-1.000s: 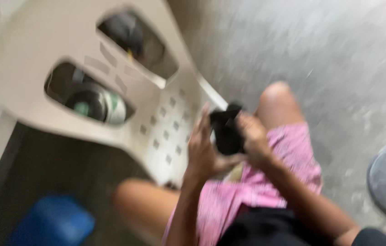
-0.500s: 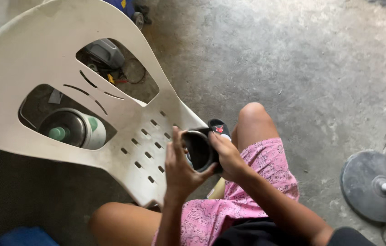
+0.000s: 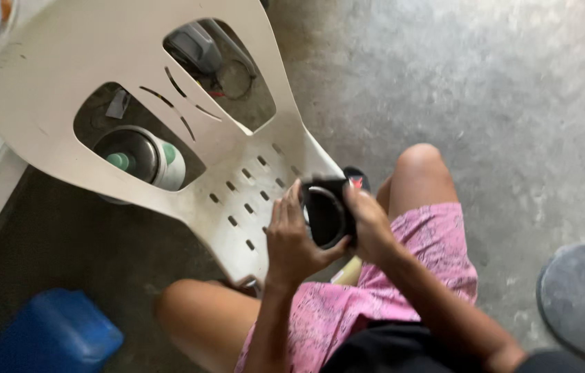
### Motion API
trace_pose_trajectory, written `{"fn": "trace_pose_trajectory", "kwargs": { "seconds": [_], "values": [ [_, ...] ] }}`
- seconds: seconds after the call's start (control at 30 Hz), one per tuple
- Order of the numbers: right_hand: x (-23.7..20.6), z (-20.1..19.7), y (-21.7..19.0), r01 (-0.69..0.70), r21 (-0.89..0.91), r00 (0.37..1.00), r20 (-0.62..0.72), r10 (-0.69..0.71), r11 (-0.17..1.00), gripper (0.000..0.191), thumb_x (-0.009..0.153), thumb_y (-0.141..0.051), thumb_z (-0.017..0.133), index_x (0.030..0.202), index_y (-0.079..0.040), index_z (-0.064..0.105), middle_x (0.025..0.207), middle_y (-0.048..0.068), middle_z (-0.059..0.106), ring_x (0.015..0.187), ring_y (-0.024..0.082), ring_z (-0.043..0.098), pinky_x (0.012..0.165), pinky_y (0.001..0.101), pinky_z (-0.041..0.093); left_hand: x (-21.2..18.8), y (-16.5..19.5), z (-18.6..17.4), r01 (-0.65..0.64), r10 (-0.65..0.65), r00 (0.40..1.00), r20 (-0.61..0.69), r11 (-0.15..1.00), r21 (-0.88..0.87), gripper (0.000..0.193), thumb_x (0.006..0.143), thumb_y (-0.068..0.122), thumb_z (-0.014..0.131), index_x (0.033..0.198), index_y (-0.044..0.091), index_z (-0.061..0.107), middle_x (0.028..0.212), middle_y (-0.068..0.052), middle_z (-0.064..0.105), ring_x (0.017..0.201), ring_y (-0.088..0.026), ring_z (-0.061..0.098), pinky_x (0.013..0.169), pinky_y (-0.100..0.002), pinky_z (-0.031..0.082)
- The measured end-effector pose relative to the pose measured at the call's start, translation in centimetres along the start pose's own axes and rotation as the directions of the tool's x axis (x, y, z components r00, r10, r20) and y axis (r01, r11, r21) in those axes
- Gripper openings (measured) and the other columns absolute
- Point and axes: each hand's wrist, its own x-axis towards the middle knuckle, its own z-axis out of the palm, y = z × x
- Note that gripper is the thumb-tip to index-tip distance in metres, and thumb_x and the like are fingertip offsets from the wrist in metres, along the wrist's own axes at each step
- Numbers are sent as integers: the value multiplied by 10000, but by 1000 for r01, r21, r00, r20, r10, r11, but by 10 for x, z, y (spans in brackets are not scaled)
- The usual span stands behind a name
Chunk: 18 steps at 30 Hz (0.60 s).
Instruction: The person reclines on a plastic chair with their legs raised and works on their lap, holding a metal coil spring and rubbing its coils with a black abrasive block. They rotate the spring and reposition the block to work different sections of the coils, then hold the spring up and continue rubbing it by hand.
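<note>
Both hands grasp the black round part (image 3: 327,215): left hand (image 3: 292,242) cups its rim, right hand (image 3: 370,228) clamps the far side, above the white chair (image 3: 237,200). Best keep grip even, part level.

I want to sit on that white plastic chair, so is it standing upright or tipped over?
Tipped over. The white plastic chair lies with its backrest and slotted seat facing the camera, and the concrete floor shows through its backrest openings.
</note>
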Motion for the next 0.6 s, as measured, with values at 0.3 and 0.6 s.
{"fn": "trace_pose_trajectory", "kwargs": {
  "seconds": [0.3, 0.6],
  "values": [
    [4, 14, -12, -1, -69, 1000, -4, 1, 998, 558, 1105, -383, 408, 1406, 71, 528, 1327, 191, 636, 1150, 250, 654, 1015, 414, 532, -6, -7, 1, 8, -4, 1000, 31, 991, -137, 1313, 662, 541, 929, 1605, -46, 229, 1208, -228, 616, 1049, -406, 649, 925, -467, 552],
    [-7, 7, -11, 32, 7, 998, -54, -32, 999, 519, 1143, -366, 427, 1397, 74, 532, 1262, 168, 660, 1091, 244, 658, 981, 431, 530, -12, -3, 14, -10, 21, 992, 128, 997, -82, 1351, 678, 556, 952, 1602, -28, 157, 1141, -235, 637, 974, -400, 647, 853, -485, 532]
  ]
}}
